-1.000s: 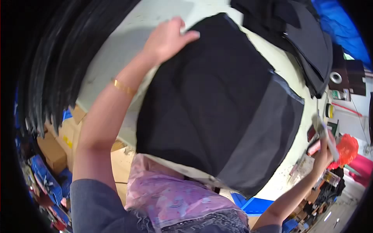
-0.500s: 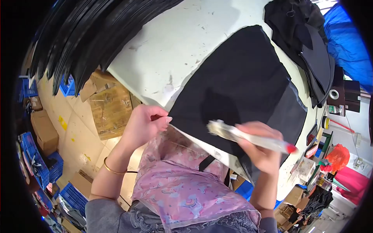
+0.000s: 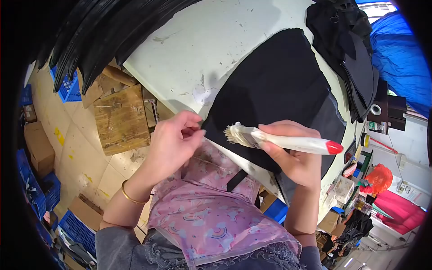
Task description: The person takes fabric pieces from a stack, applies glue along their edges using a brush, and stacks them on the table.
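Note:
My right hand (image 3: 294, 150) grips a paintbrush (image 3: 299, 143) by its white, red-tipped handle. The brush's pale bristles point left, above a black fabric panel (image 3: 270, 85), and whitish stuff clings to them. The panel lies spread on the white table, with a greyer strip along its right side. Just off the panel's left corner is my left hand (image 3: 175, 141); its fingers are curled, with a gap between thumb and forefinger and nothing visible between them.
A stack of long black pieces (image 3: 112, 31) covers the table's (image 3: 180, 63) far left. More black fabric (image 3: 355, 58) lies at the upper right. On the floor to the left are a wooden stool (image 3: 121, 119), cardboard boxes (image 3: 40, 141) and blue crates (image 3: 78, 231).
My left thumb and forefinger have parted at the panel's corner, where they were pinched together. My right hand has shifted the brush slightly up and left.

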`<action>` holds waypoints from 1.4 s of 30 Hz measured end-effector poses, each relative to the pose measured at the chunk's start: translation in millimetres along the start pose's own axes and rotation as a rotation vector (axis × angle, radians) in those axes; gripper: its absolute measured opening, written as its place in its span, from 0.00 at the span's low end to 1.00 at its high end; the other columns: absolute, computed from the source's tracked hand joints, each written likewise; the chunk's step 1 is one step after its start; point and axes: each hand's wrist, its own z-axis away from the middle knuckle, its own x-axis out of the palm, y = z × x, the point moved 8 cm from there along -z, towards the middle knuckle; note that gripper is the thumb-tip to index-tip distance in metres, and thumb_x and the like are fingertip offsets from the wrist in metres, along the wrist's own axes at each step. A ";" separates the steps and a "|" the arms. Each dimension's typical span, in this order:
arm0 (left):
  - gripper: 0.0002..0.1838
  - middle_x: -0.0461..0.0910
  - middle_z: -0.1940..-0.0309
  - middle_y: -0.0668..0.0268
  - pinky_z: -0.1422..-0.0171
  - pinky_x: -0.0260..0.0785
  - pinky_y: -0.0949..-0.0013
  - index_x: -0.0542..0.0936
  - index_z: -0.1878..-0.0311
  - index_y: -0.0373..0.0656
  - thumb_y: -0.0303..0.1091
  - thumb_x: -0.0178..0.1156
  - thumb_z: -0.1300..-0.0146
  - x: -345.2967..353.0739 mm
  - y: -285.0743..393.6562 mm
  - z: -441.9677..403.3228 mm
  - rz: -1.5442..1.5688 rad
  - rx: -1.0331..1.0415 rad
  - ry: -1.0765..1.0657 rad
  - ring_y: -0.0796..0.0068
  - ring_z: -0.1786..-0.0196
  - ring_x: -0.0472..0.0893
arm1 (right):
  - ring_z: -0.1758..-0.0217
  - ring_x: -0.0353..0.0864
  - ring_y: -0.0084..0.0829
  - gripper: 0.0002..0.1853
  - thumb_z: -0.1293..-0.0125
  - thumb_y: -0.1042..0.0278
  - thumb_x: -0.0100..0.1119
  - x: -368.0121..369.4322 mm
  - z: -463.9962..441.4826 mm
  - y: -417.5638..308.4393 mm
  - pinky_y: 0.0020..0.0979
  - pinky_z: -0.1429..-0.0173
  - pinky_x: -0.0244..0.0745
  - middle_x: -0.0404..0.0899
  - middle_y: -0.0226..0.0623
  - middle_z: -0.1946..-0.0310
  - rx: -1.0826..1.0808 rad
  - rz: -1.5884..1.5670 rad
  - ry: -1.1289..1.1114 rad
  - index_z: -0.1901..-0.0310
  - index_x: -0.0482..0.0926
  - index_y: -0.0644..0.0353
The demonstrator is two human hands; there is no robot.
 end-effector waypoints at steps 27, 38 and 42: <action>0.14 0.80 0.59 0.63 0.52 0.72 0.71 0.77 0.54 0.37 0.17 0.58 0.45 37.3 46.0 15.8 -0.318 0.507 0.079 0.72 0.60 0.78 | 0.78 0.73 0.28 0.14 0.52 0.83 0.67 -111.4 150.2 28.4 0.23 0.72 0.65 0.84 0.38 0.69 0.274 0.210 0.225 0.61 0.85 0.67; 0.09 0.79 0.57 0.65 0.39 0.64 0.62 0.81 0.62 0.40 0.28 0.58 0.47 238.6 42.1 68.1 -0.882 1.259 -0.532 0.69 0.53 0.77 | 0.75 0.77 0.29 0.11 0.51 0.81 0.67 -123.9 285.1 70.6 0.25 0.69 0.69 0.85 0.40 0.68 0.527 0.257 0.444 0.63 0.85 0.68; 0.08 0.79 0.59 0.65 0.39 0.64 0.63 0.81 0.64 0.39 0.27 0.59 0.49 240.4 47.6 67.5 -0.836 1.232 -0.515 0.70 0.55 0.77 | 0.73 0.79 0.31 0.10 0.53 0.82 0.67 -137.4 377.8 80.5 0.25 0.68 0.71 0.85 0.41 0.69 0.620 0.311 0.566 0.66 0.85 0.68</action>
